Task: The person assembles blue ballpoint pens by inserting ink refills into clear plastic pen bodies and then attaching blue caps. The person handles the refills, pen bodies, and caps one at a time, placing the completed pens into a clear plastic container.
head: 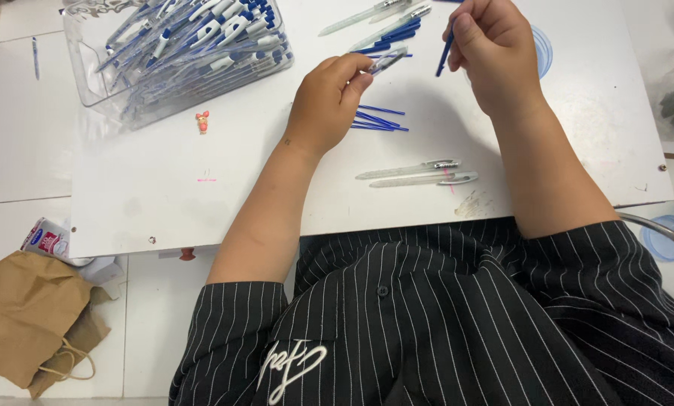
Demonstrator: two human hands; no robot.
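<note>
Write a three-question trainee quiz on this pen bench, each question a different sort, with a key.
1. True or false: the right hand holds a blue ink refill clear of the table.
2. Multiple choice: the clear plastic bin of blue-and-white pens stands at the A) near right, B) far left, C) centre of the white table.
3. Fill in: the left hand pinches a clear pen ____ above the loose blue refills.

Key
1. True.
2. B.
3. Barrel. Two more clear barrels lie side by side nearer the person.
</note>
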